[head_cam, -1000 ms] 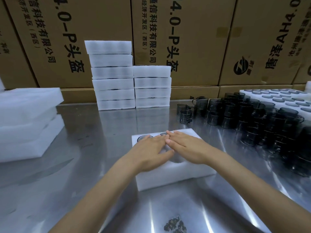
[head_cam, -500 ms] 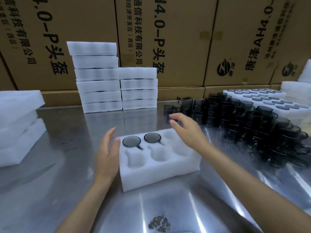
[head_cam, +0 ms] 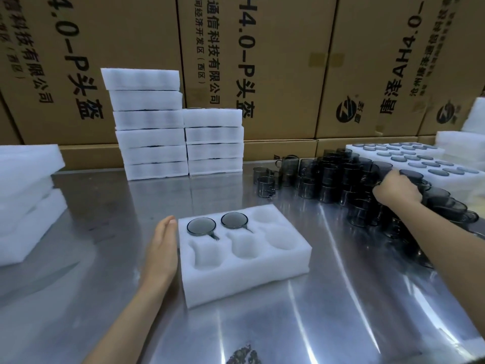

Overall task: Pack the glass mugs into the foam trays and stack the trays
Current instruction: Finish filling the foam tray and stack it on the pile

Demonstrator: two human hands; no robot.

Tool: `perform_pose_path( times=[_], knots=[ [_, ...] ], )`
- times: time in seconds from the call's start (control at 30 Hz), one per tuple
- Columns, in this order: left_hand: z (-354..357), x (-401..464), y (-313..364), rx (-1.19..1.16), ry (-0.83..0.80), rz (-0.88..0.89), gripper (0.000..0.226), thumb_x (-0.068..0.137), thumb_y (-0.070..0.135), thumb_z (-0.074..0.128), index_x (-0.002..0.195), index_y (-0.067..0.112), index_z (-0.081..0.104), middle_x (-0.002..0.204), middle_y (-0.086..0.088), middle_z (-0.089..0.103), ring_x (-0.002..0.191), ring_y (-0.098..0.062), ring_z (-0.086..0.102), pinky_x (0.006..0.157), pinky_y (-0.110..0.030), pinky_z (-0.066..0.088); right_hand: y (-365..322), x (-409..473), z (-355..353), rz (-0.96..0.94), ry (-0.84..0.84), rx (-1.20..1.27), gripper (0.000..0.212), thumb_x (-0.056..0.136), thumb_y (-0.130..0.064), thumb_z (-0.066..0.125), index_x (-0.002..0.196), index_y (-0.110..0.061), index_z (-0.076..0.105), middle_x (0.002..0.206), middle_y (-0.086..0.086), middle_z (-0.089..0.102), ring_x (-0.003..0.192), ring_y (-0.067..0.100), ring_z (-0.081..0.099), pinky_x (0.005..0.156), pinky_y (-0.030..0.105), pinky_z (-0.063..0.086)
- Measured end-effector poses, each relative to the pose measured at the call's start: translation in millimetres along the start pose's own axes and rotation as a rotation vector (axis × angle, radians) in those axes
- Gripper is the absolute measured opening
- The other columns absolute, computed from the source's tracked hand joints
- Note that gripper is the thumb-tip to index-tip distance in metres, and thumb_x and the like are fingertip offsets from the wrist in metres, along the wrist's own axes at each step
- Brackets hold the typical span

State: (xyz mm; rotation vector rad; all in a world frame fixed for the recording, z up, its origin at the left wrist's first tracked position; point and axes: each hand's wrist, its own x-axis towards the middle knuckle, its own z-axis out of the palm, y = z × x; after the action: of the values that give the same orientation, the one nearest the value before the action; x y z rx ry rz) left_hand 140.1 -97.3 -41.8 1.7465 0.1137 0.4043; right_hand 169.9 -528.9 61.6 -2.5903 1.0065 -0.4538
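A: The left hand (head_cam: 162,248), fingers flat, is bracing the foam tray (head_cam: 246,274) at lower centre; the right hand (head_cam: 396,190) is curling over a mug in the pile of mugs (head_cam: 341,179) at right – lift it straight up, I'd say

B: I'm counting two seated mugs (head_cam: 201,226), four empty pockets; the stacks (head_cam: 147,122) at upper left are six and four trays

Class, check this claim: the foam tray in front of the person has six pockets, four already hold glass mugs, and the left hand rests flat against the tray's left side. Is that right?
One detail is wrong. The head view shows only two glass mugs in the foam tray, both in its far row; four pockets are empty. The left hand does rest flat against its left side.
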Motion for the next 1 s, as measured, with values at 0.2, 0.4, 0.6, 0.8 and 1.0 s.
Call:
perform_pose_path(
  times=[0.2, 0.4, 0.6, 0.8, 1.0],
  knots=[
    [0, -2, 1, -0.001, -0.007, -0.031, 0.045, 0.090, 0.053, 0.036, 0.126, 0.032, 0.052, 0.130, 0.009, 0.055, 0.121, -0.019, 0.050, 0.108, -0.046, 0.036, 10, -4, 16, -0.059, 0.143, 0.012, 0.031, 0.089, -0.004, 0.055, 0.118, -0.010, 0.062, 0.111, 0.022, 0.061, 0.101, 0.040, 0.057, 0.075, 0.041, 0.047],
    [1, -1, 2, -0.030, -0.019, -0.038, 0.039, 0.095, 0.050, 0.036, 0.125, 0.031, 0.053, 0.128, 0.008, 0.056, 0.120, -0.018, 0.051, 0.107, -0.046, 0.037, -17, -25, 13, -0.129, 0.179, 0.709, 0.028, 0.093, -0.008, 0.046, 0.117, -0.010, 0.060, 0.108, 0.009, 0.064, 0.092, 0.028, 0.062, 0.074, 0.035, 0.051],
    [1, -4, 3, -0.065, -0.034, -0.057, 0.031, 0.093, 0.051, 0.037, 0.110, 0.034, 0.057, 0.112, 0.013, 0.062, 0.109, -0.017, 0.056, 0.102, -0.046, 0.041, -70, -88, 5, 0.047, -0.516, 1.376, 0.016, 0.089, -0.021, 0.043, 0.089, -0.010, 0.055, 0.089, 0.009, 0.056, 0.081, 0.026, 0.059, 0.062, 0.032, 0.048],
    [0, -5, 5, -0.098, -0.019, -0.054, 0.022, 0.099, 0.042, 0.038, 0.100, 0.034, 0.058, 0.100, 0.019, 0.063, 0.103, -0.014, 0.058, 0.098, -0.041, 0.044, -102, -131, 23, -0.506, -0.413, 0.731, 0.023, 0.093, -0.034, 0.057, 0.076, -0.018, 0.055, 0.080, 0.003, 0.063, 0.071, 0.017, 0.061, 0.070, 0.035, 0.055],
    [-1, -4, 3, -0.076, -0.030, -0.049, 0.026, 0.098, 0.044, 0.036, 0.109, 0.032, 0.058, 0.108, 0.011, 0.063, 0.107, -0.018, 0.057, 0.099, -0.043, 0.043, -106, -140, 18, -0.963, -0.230, 0.089, 0.010, 0.094, -0.026, 0.055, 0.093, -0.019, 0.062, 0.094, -0.004, 0.061, 0.089, 0.020, 0.057, 0.078, 0.036, 0.048]
  ],
)
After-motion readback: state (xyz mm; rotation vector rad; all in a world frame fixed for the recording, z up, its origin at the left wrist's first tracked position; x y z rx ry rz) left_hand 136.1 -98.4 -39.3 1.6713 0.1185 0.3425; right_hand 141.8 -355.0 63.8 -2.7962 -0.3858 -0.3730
